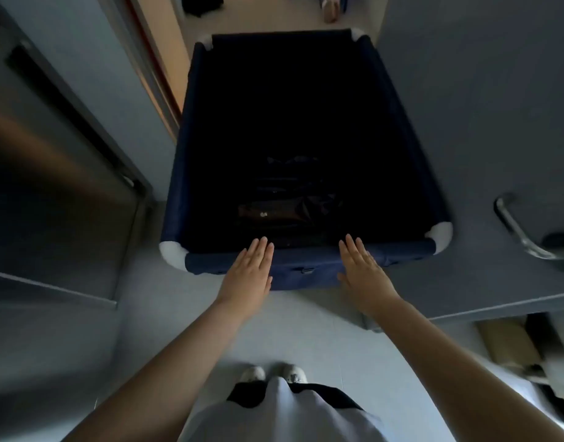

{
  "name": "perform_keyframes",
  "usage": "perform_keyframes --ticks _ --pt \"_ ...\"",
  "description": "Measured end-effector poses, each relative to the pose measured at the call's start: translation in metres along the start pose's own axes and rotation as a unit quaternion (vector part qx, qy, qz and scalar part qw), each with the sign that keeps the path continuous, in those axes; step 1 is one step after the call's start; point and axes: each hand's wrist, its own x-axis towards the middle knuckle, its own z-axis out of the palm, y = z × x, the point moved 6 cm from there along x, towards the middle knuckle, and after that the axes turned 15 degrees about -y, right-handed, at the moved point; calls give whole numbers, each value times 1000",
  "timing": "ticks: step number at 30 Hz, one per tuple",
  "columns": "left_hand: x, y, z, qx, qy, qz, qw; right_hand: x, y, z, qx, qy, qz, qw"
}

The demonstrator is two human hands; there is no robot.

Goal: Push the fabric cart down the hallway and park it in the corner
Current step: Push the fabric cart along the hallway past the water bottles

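Note:
A dark blue fabric cart [181, 161] with white corner joints stands straight ahead of me in a narrow hallway. Its inside is very dark; something dim lies at the bottom near the front. My left hand [250, 275] lies flat, fingers together, against the cart's near rim left of centre. My right hand [363, 272] is flat on the same rim right of centre. Neither hand curls around the rim.
A metal-framed door or panel [67, 161] lines the left wall. On the right, a grey door [481, 122] carries a curved metal handle [519, 231]. Lit beige floor with a brown object [331, 9] lies beyond the cart. Boxes [510, 342] sit at lower right.

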Motion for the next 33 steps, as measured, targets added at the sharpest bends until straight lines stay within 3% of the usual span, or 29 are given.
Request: perform_keyframes --ticks 5,12,18,25,33 --pt "12 -4 18 -8 -20 -26 999 16 4 13 -36 21 2 999" --pt "17 -5 16 -33 35 9 999 25 9 20 -59 74 -5 995" --pt "21 -10 15 -68 78 28 994 28 12 22 -59 71 -5 996" --pt "41 -20 5 -76 78 32 994 45 16 4 -18 80 0 997" --pt "86 -45 -8 -113 60 55 990 95 29 -29 115 118 -18 986"
